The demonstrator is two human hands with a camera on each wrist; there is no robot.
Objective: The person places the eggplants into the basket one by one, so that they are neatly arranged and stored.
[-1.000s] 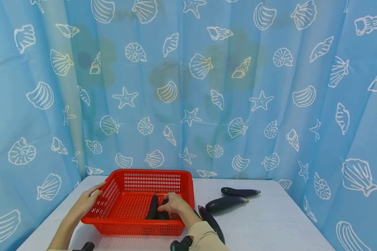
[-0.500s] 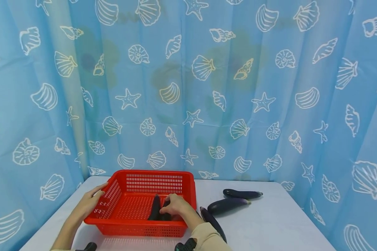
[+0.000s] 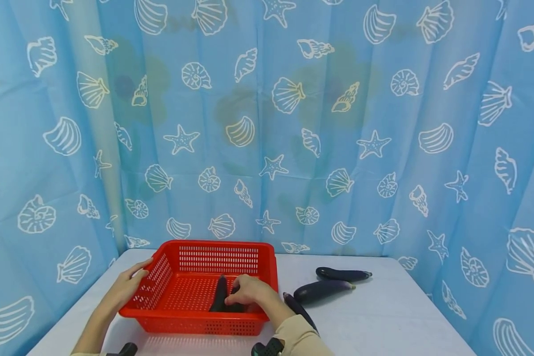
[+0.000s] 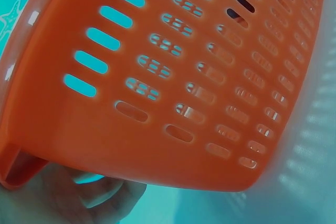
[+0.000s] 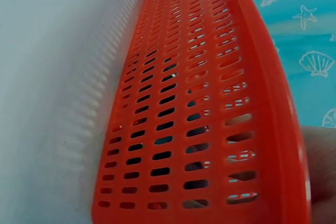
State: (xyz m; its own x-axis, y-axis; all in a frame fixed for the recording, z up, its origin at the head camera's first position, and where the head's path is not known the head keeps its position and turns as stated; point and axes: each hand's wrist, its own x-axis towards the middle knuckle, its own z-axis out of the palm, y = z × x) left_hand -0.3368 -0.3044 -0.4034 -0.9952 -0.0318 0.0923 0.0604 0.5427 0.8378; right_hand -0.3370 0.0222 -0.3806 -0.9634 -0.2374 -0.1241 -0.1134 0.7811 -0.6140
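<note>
A red perforated plastic basket point(image 3: 200, 319) stands on the table. My left hand point(image 3: 125, 288) grips its left rim; in the left wrist view, curled fingers point(image 4: 113, 198) show below the rim. Inside, toward the front right, two dark purple eggplants lie side by side. The left eggplant point(image 3: 220, 295) is mostly in sight. My right hand point(image 3: 252, 291) reaches over the front right rim and holds the right eggplant point(image 3: 236, 307), largely hidden beneath the fingers. From the right wrist view, the basket wall point(image 5: 178, 103) hides most of that hand, with dark shapes showing through its slots.
Right of the basket, three eggplants lie on the white table point(image 3: 382, 316): a slim eggplant point(image 3: 343, 274) at the back, a thicker eggplant point(image 3: 321, 291) before it, and a long eggplant point(image 3: 299, 309) partly behind my right sleeve. A blue shell-print curtain point(image 3: 267, 148) hangs behind.
My right hand has settled slightly over the right eggplant, covering more of it, and the right forearm has shifted a little rightward. The left hand stays on the rim. The head view has shifted slightly.
</note>
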